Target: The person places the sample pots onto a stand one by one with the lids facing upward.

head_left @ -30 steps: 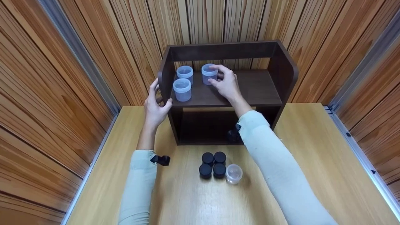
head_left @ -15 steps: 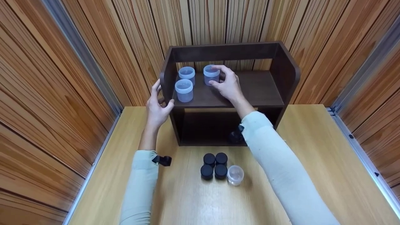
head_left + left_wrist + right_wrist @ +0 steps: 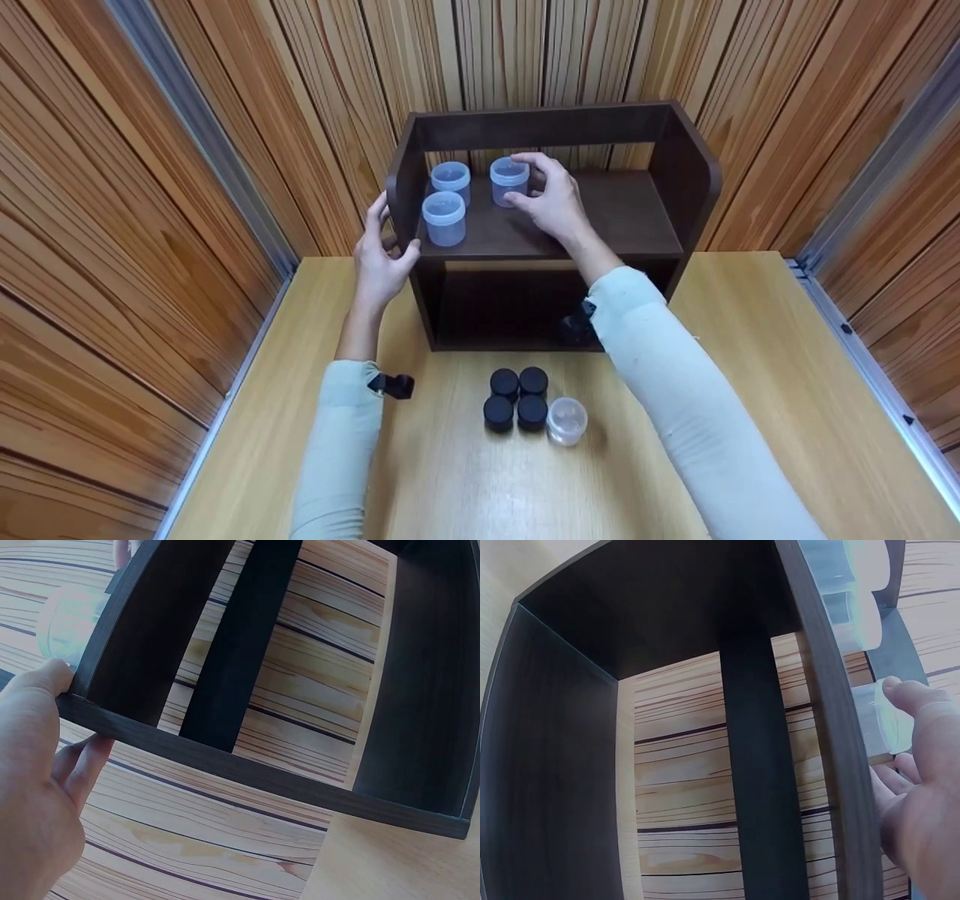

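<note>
On the upper board of the dark brown shelf (image 3: 600, 232), my right hand (image 3: 556, 201) holds a translucent plastic jar (image 3: 508, 187) between thumb and fingers, near the back. The right wrist view shows the same jar (image 3: 877, 720) upright on the board with my thumb on its rim. Two similar jars stand at the left end, a rear jar (image 3: 451, 178) and a front jar (image 3: 445, 221). My left hand (image 3: 381, 259) grips the shelf's left side panel, thumb at the front edge, fingers behind. In the left wrist view, the fingertips are partly hidden by the panel.
Several small black-lidded jars (image 3: 516, 397) stand grouped on the wooden table (image 3: 450, 480) in front of the shelf. Beside them, to the right, is a clear jar (image 3: 567, 421). Wood-patterned walls (image 3: 502, 52) enclose the table at the back and sides.
The whole scene shifts slightly right and down in the head view. Both hands keep their holds, and the jars stay in place on the shelf.
</note>
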Demonstrator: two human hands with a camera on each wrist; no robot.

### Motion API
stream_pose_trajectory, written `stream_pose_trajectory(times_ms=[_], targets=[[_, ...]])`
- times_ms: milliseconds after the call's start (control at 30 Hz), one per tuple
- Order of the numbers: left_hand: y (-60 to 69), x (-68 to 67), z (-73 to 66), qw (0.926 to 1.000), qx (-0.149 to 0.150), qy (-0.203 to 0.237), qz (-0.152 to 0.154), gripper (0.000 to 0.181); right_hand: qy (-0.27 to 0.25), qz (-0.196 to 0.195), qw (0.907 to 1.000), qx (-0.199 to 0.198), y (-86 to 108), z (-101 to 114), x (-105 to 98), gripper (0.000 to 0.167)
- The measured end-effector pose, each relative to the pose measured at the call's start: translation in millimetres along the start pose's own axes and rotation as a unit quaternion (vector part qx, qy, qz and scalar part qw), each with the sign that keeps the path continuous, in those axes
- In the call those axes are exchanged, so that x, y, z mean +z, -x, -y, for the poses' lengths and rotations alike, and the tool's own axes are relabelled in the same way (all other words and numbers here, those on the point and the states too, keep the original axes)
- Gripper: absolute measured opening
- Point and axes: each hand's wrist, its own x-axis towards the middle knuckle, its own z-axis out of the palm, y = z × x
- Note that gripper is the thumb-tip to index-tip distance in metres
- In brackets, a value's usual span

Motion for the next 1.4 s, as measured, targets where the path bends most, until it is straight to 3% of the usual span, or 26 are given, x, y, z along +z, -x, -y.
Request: stream_pose_trajectory(times_ms=[367, 833, 1400], targets=[[0.2, -1.7, -2.4, 0.9999, -0.011, 0.001, 0.011, 0.081, 0.009, -0.011, 0.9999, 0.003, 8.4, 5.2, -5.6, 0.057], [0.7, -1.7, -2.3, 0.9999, -0.009, -0.006, 0.002, 0.080, -0.004, -0.014, 0.9998, -0.011, 27.4, -0.3, -23.5, 0.056], [1.6, -0.7, -1.8, 0.9999, -0.010, -0.006, 0.005, 0.080, -0.031, 0.002, 0.9983, -0.050, 54.7, -4.3, -50.7, 0.059]])
